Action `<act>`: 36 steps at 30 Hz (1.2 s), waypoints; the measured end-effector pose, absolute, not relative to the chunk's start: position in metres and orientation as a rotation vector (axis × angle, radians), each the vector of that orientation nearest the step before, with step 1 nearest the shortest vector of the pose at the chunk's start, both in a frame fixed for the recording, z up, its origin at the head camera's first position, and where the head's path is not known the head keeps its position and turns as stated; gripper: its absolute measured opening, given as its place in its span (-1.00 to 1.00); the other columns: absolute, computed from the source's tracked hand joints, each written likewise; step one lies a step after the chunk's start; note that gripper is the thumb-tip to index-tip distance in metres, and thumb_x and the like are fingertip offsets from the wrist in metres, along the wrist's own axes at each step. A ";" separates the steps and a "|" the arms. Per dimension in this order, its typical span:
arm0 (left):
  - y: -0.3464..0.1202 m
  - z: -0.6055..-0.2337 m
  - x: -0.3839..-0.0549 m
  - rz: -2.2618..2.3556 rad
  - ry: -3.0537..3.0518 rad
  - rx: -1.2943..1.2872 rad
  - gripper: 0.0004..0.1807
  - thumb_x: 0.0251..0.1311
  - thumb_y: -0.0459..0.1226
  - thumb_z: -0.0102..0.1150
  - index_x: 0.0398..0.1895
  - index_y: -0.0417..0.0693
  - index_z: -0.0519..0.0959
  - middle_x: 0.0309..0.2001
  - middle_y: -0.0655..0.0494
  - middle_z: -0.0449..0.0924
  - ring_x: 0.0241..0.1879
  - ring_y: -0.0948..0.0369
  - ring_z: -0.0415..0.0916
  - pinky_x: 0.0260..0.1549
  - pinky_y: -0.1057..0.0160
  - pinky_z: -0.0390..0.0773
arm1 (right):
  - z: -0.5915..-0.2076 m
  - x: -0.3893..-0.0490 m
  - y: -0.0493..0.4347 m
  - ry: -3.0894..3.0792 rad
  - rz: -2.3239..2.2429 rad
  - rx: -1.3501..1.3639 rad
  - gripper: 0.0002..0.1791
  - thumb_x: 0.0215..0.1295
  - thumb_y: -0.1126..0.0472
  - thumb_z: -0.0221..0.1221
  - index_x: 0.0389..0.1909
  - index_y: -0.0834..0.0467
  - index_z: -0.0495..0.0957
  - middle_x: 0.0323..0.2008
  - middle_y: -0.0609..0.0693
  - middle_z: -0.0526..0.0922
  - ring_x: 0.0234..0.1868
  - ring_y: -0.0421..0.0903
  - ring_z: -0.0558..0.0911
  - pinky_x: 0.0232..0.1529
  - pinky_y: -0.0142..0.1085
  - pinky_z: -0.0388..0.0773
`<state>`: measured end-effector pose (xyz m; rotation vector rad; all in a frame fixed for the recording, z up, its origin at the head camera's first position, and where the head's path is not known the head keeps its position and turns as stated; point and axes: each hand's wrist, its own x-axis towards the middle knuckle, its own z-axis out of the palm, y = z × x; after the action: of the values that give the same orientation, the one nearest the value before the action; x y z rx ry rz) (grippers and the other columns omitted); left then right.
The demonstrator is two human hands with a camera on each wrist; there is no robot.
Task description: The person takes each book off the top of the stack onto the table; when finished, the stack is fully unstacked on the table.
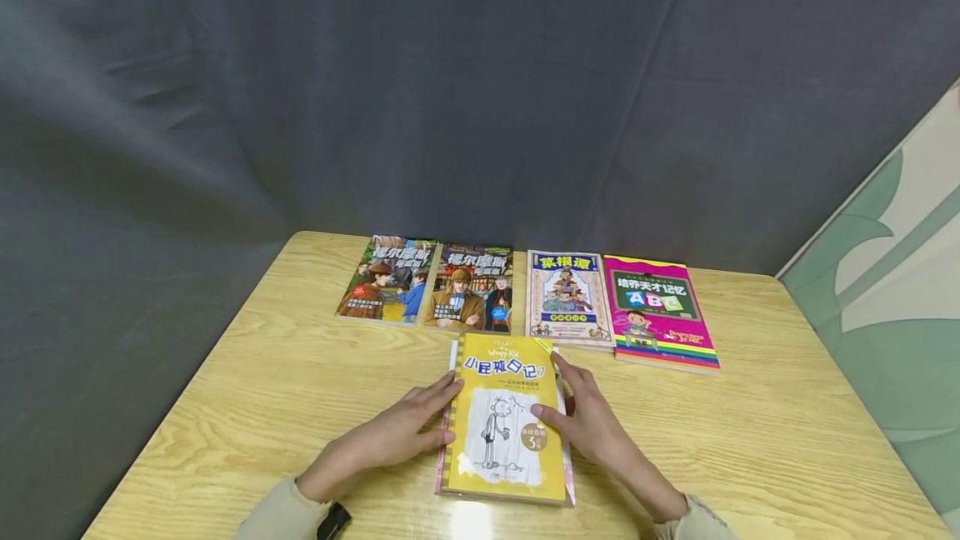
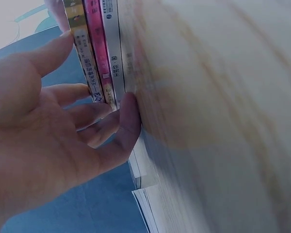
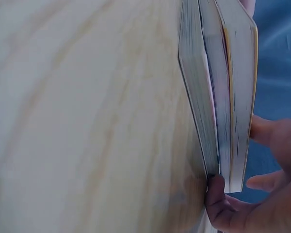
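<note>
A stack of three books lies near the front of the table in the head view, with a yellow comic-style book (image 1: 504, 432) on top. Beneath it, a pink spine (image 2: 99, 43) and a white spine (image 2: 113, 48) show in the left wrist view. My left hand (image 1: 397, 432) rests its fingertips along the spine side, thumb near the yellow book's edge. On the opposite side my right hand (image 1: 592, 423) has its thumb over the top cover and its fingers at the right edge. The page edges (image 3: 240, 97) face the right wrist camera, slightly uneven.
Behind the stack, books lie in a row: two detective-picture books (image 1: 386, 282) (image 1: 471, 288), a pale book with a blue title band (image 1: 567, 298) and a magenta ABC book (image 1: 662, 312). A dark curtain (image 1: 450, 90) hangs past the wooden table's (image 1: 247, 407) back edge.
</note>
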<state>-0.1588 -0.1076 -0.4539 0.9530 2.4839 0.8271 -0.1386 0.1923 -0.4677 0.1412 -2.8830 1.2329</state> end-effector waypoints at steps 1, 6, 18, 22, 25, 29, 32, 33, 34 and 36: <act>-0.108 -0.455 -0.159 0.818 2.490 0.961 -0.23 0.37 0.01 -0.01 0.54 0.04 -0.05 0.54 0.04 -0.21 0.45 -0.05 -0.05 0.37 -0.15 -0.01 | -0.468 -0.139 0.193 -2.879 1.245 0.132 -0.06 0.14 0.03 0.36 0.48 0.12 0.10 0.24 0.31 0.31 -0.26 -0.06 0.55 -0.20 -0.17 0.60; -0.107 -0.455 -0.158 0.804 2.509 0.981 -0.20 0.36 0.03 0.00 0.54 0.01 -0.06 0.53 0.00 -0.18 0.44 -0.05 -0.03 0.38 -0.12 -0.01 | -0.468 -0.140 0.197 -2.854 1.367 0.113 -0.05 0.13 0.20 0.37 0.49 0.15 0.07 0.19 0.25 0.41 -0.34 -0.14 0.53 -0.32 -0.35 0.56; -0.104 -0.452 -0.157 0.715 2.529 0.997 -0.25 0.31 -0.06 0.12 0.48 -0.10 0.13 0.53 -0.06 -0.17 0.41 -0.02 0.05 0.30 -0.09 0.23 | -0.472 -0.136 0.233 -2.792 1.907 0.205 -0.17 0.27 0.22 0.24 0.50 -0.01 0.07 0.35 0.27 0.23 -0.55 -0.22 0.35 -0.55 -0.46 0.37; -0.104 -0.454 -0.157 0.705 2.527 0.993 -0.26 0.32 -0.06 0.11 0.48 -0.09 0.12 0.53 -0.05 -0.19 0.41 -0.03 0.04 0.30 -0.10 0.24 | -0.471 -0.136 0.241 -2.772 2.025 0.224 -0.18 0.28 0.16 0.24 0.50 -0.07 0.08 0.46 0.22 0.08 -0.55 -0.26 0.38 -0.52 -0.45 0.41; -0.103 -0.455 -0.158 0.714 2.520 0.999 -0.25 0.32 -0.05 0.11 0.48 -0.10 0.12 0.53 -0.05 -0.19 0.42 -0.04 0.03 0.29 -0.11 0.24 | -0.468 -0.136 0.247 -2.719 2.133 0.226 -0.18 0.29 0.17 0.22 0.50 -0.06 0.06 0.46 0.23 0.07 -0.28 -0.18 0.56 -0.41 -0.44 0.48; -0.104 -0.455 -0.157 0.717 2.516 1.002 -0.26 0.33 -0.06 0.10 0.48 -0.10 0.12 0.53 -0.06 -0.19 0.41 -0.03 0.04 0.29 -0.10 0.25 | -0.466 -0.135 0.255 -2.580 2.368 0.256 -0.19 0.32 0.23 0.17 0.52 -0.05 0.01 0.46 0.22 0.06 0.11 -0.13 0.51 -0.18 -0.40 0.55; -0.106 -0.455 -0.157 0.716 2.518 0.999 -0.26 0.33 -0.05 0.10 0.48 -0.10 0.12 0.53 -0.07 -0.18 0.41 -0.03 0.05 0.28 -0.10 0.26 | -0.465 -0.131 0.259 -2.503 2.455 0.311 -0.19 0.34 0.27 0.15 0.52 -0.04 -0.01 0.49 0.21 -0.01 0.20 -0.24 0.46 -0.03 -0.38 0.55; -0.106 -0.455 -0.157 0.716 2.519 1.000 -0.26 0.33 -0.05 0.10 0.48 -0.09 0.12 0.53 -0.07 -0.18 0.40 -0.03 0.05 0.28 -0.10 0.26 | -0.464 -0.129 0.260 -2.495 2.443 0.332 -0.19 0.35 0.28 0.14 0.52 -0.02 -0.02 0.50 0.21 -0.05 0.22 -0.28 0.43 0.02 -0.39 0.53; -0.106 -0.455 -0.157 0.717 2.519 1.005 -0.26 0.33 -0.05 0.10 0.48 -0.09 0.12 0.53 -0.07 -0.18 0.40 -0.03 0.06 0.28 -0.10 0.26 | -0.463 -0.127 0.262 -2.482 2.433 0.348 -0.20 0.35 0.30 0.13 0.53 0.00 -0.02 0.50 0.21 -0.08 0.25 -0.31 0.41 0.10 -0.38 0.49; -0.106 -0.455 -0.157 0.718 2.521 1.013 -0.26 0.33 -0.05 0.10 0.48 -0.10 0.12 0.53 -0.08 -0.18 0.40 -0.03 0.07 0.28 -0.10 0.27 | -0.458 -0.122 0.268 -2.465 2.411 0.343 -0.20 0.36 0.31 0.12 0.52 0.00 -0.02 0.50 0.22 -0.06 0.25 -0.30 0.42 0.11 -0.37 0.49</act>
<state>-0.1573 -0.1062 -0.4547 1.0126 2.5213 0.7176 -0.1221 0.2676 -0.4582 0.3435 -2.4649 2.4113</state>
